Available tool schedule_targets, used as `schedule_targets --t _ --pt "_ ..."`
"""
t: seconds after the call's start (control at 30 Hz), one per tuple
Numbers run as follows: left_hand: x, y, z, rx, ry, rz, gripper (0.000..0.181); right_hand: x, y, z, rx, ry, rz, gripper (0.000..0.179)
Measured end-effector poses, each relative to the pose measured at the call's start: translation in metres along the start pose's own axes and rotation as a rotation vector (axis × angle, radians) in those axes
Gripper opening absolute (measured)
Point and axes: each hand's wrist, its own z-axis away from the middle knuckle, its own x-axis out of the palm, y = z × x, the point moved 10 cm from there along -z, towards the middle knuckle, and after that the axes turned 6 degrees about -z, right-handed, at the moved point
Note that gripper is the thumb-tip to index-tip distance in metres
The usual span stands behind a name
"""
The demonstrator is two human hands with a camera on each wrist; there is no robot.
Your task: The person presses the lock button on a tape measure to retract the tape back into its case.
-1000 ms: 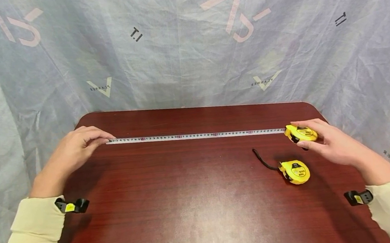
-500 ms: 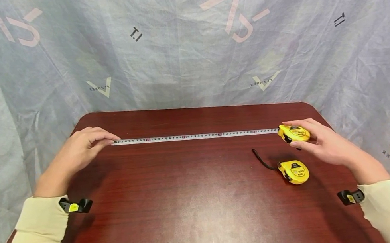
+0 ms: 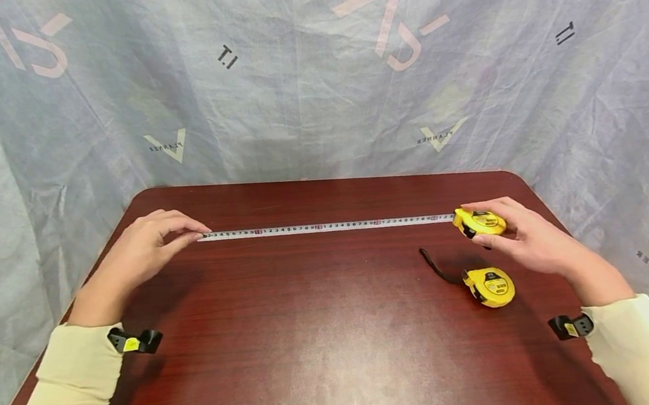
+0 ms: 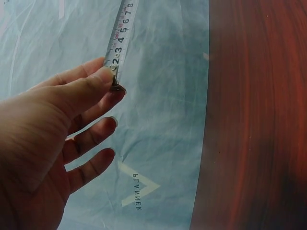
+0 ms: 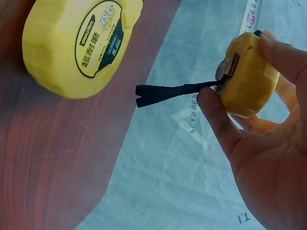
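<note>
A white tape-measure blade (image 3: 327,227) stretches nearly level between my two hands, above the far part of the table. At its left end my left hand (image 3: 146,246) pinches the metal end hook (image 4: 115,79) between thumb and fingertips; the other fingers are spread apart in the left wrist view. My right hand (image 3: 535,235) grips the yellow tape measure case (image 3: 479,221), thumb on one side and fingers on the other. From that case a short black strap (image 5: 172,92) sticks out in the right wrist view, and the blade leaves it on the far side.
A second yellow tape measure (image 3: 490,287) lies on the dark red wooden table (image 3: 293,353), nearer to me than the held one. Its black wrist strap (image 3: 437,266) trails to the left. A grey printed cloth (image 3: 298,78) hangs behind the table's far edge.
My hands have drawn closer together, the left moving right and the right moving left. The stretched blade has become shorter. The second tape measure stays where it was.
</note>
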Motion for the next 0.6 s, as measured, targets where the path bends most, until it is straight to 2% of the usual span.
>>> schedule_targets --t 0.33,0.6 --pt "0.0073 0.0006 -0.0018 -0.016 -0.024 -0.003 0.025 0.0050 -0.0015 -0.0035 0.000 0.000 -0.027 0.056" --pt "0.0101 0.0036 -0.0047 -0.018 -0.032 0.004 0.025 0.0094 -0.0050 -0.0065 -0.038 0.010 -0.043 0.056"
